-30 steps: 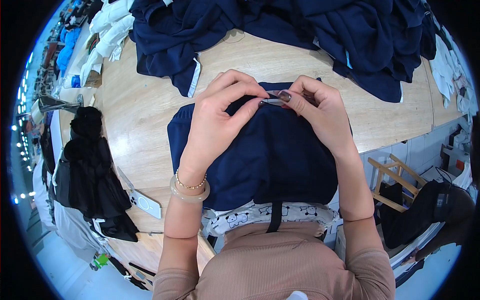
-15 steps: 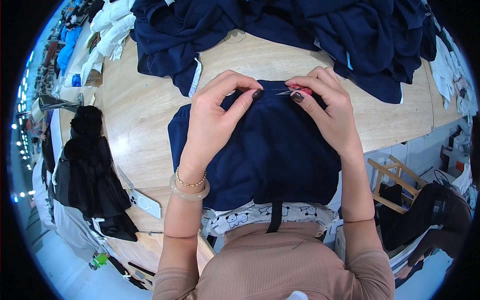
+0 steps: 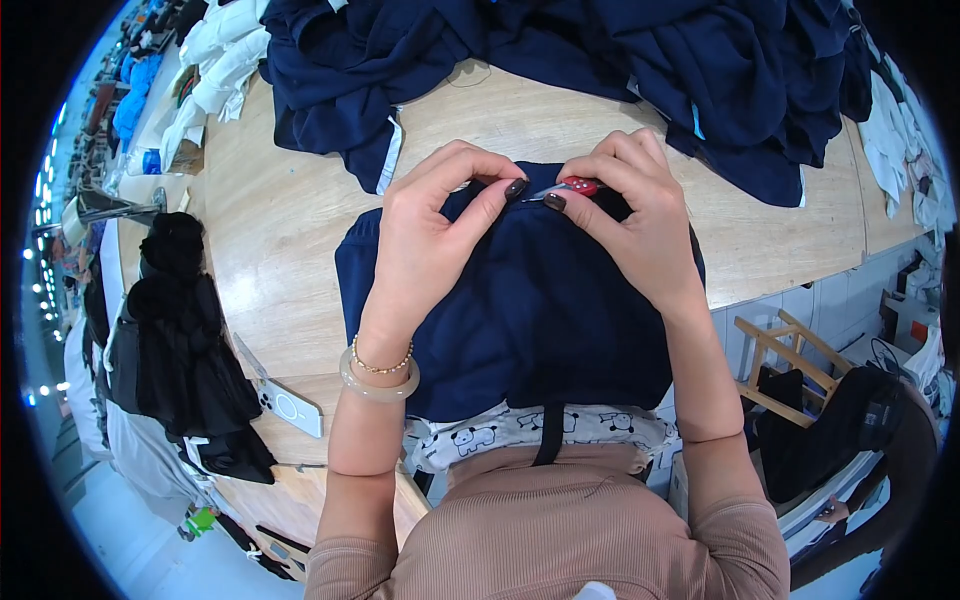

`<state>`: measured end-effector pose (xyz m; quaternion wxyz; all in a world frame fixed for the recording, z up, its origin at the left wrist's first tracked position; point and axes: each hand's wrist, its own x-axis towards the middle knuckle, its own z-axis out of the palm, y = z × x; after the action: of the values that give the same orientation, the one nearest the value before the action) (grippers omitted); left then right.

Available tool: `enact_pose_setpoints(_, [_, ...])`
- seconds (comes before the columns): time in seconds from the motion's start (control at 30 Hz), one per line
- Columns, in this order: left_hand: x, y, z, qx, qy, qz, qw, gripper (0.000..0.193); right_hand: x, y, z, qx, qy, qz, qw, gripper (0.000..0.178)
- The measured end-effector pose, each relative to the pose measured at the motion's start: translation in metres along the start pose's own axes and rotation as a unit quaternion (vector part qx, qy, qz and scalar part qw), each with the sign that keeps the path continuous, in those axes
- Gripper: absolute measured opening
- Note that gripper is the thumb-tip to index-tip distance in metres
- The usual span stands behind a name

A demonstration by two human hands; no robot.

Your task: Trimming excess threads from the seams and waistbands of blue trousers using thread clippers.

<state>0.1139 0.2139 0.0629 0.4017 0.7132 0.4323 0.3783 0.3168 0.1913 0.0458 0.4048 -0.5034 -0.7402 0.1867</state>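
Note:
A navy garment (image 3: 540, 320) lies spread in front of me, its near end over the table edge. My left hand (image 3: 435, 225) is closed in a pinch on the garment's far edge, thumb against index finger. Between the thumb and fingers of my right hand (image 3: 640, 225) is a pair of red-handled thread snips (image 3: 580, 186). Their metal tips point left, low over the cloth and close to the left fingertips. Whether the tips touch a thread is too small to tell.
More navy garments (image 3: 380, 60) are heaped across the far side of the wooden table (image 3: 280, 250). A phone (image 3: 292, 408) and black cloth (image 3: 175, 320) lie on the left. At the right stand a wooden stool (image 3: 790, 365) and a person in dark clothes (image 3: 880, 430).
My right hand has moved left with the snips, bringing their tips up to the left fingertips. The left hand keeps its pinch in place. The person at the right has shifted.

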Motion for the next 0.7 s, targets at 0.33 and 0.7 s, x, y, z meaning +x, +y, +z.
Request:
enact_pose_setpoints(0.33, [-0.026,-0.024,0.0,0.111,0.087,0.041,0.989,0.013,-0.02,-0.014,-0.009,0.374,0.064,0.355,0.855,0.033])
enact_pose_setpoints(0.7, [-0.059,-0.047,0.042,0.244,0.075,0.0,0.967,0.025,-0.061,-0.014,0.035,0.19,-0.05,0.335,0.921,0.011])
